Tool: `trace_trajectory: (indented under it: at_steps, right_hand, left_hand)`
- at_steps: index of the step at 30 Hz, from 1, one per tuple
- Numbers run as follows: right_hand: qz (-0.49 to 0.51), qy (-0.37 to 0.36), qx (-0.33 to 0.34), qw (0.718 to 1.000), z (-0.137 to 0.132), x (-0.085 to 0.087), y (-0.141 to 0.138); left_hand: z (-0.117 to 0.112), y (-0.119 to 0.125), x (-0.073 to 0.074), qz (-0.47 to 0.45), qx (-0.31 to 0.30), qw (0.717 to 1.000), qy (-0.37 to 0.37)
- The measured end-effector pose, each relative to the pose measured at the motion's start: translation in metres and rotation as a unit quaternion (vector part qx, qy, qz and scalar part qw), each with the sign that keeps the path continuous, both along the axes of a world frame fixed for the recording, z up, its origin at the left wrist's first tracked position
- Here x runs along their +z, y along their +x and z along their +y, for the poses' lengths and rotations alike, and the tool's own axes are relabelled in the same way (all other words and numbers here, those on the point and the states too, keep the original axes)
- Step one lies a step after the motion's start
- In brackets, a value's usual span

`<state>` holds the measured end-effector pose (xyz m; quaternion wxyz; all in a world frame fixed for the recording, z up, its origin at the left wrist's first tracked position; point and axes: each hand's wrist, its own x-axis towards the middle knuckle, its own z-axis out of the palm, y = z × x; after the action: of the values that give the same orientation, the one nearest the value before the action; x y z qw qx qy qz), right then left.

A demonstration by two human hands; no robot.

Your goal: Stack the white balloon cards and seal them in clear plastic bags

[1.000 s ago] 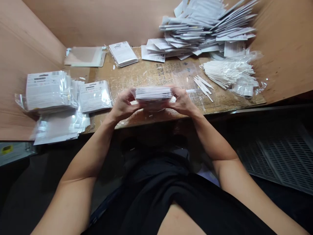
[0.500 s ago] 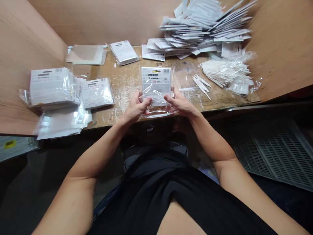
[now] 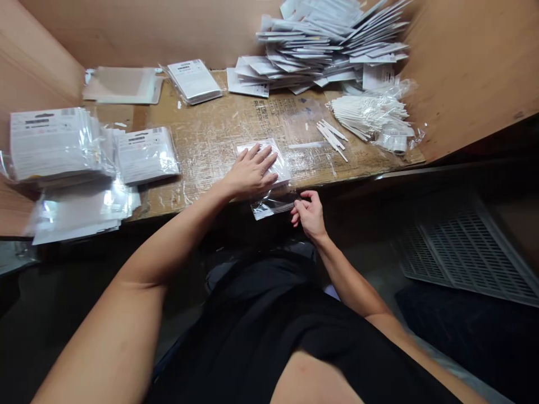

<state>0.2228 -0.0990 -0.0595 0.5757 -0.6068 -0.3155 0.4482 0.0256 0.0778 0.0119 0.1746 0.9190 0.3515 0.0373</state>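
Observation:
A clear plastic bag holding a stack of white cards [image 3: 281,168] lies flat on the worktop [image 3: 210,140] near its front edge. My left hand [image 3: 251,170] rests palm down on the bag, fingers spread flat. The bag's open flap [image 3: 272,205] hangs over the table edge. My right hand [image 3: 309,212] is at that flap, its fingers curled and pinching the flap's right end.
Filled bags [image 3: 50,143] and a smaller one [image 3: 145,154] are stacked at the left, over empty clear bags [image 3: 80,216]. A heap of white cards [image 3: 324,45] fills the back right, beside white sticks [image 3: 366,115]. Another bag [image 3: 193,81] lies at the back. A grey grille [image 3: 467,258] is lower right.
The bagged stack was held up between both hands and has been laid flat on the worktop. My left hand now presses it down, and my right hand has dropped to the flap.

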Motion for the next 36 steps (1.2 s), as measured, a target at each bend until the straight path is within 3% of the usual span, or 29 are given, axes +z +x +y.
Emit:
trace_trajectory:
  at_steps: [2,5,7,11,13,17,19,21,23,24,27,30,33,36]
  right_hand:
    - [0.073,-0.037,-0.015,0.997,-0.008,-0.009,-0.004]
    - [0.179,-0.089,0.08,0.976,-0.01,-0.013,-0.024]
    - [0.169,-0.085,0.129,0.973,-0.008,-0.013,-0.042]
    - [0.096,-0.059,0.112,0.987,-0.002,-0.017,-0.069]
    - [0.089,-0.053,0.096,0.99,0.008,-0.017,-0.072]
    - [0.078,-0.044,0.046,0.995,0.035,-0.006,-0.069]
    - [0.064,-0.062,0.06,0.994,0.036,0.002,-0.064]
    - [-0.002,-0.059,0.083,0.995,0.026,0.01,-0.056]
    - [-0.142,0.01,0.068,0.987,0.014,0.018,-0.043]
    - [-0.228,0.064,0.053,0.97,0.01,0.023,-0.037]
    - [-0.441,0.182,0.066,0.877,0.026,0.035,-0.022]
    - [-0.55,0.154,0.161,0.805,0.074,0.044,-0.021]
    - [-0.589,0.114,0.246,0.761,0.118,0.048,-0.032]
    - [-0.602,0.115,0.304,0.73,0.129,0.048,-0.043]
  left_hand:
    - [-0.002,0.005,-0.004,0.014,0.009,1.0,0.002]
    - [-0.013,0.007,-0.003,0.005,0.017,1.0,0.025]
    - [-0.027,0.006,-0.002,0.0,0.002,0.999,0.051]
    - [-0.043,0.002,-0.005,0.003,-0.04,0.996,0.081]
    - [-0.034,0.003,-0.01,-0.006,-0.032,0.996,0.082]
    - [0.006,0.015,-0.015,-0.029,0.0,0.997,0.07]
    - [0.02,0.018,-0.012,-0.034,-0.006,0.998,0.058]
    - [0.027,0.016,-0.007,-0.038,-0.025,0.998,0.041]
    - [0.031,0.013,-0.003,-0.052,-0.031,0.998,0.033]
    - [0.035,0.012,-0.003,-0.059,-0.028,0.997,0.035]
    - [0.055,0.014,-0.009,-0.056,-0.017,0.997,0.052]
    - [0.087,0.019,-0.019,-0.028,-0.007,0.998,0.057]
    - [0.11,0.019,-0.023,-0.014,-0.009,0.998,0.054]
    - [0.111,0.015,-0.024,-0.015,-0.022,0.997,0.069]
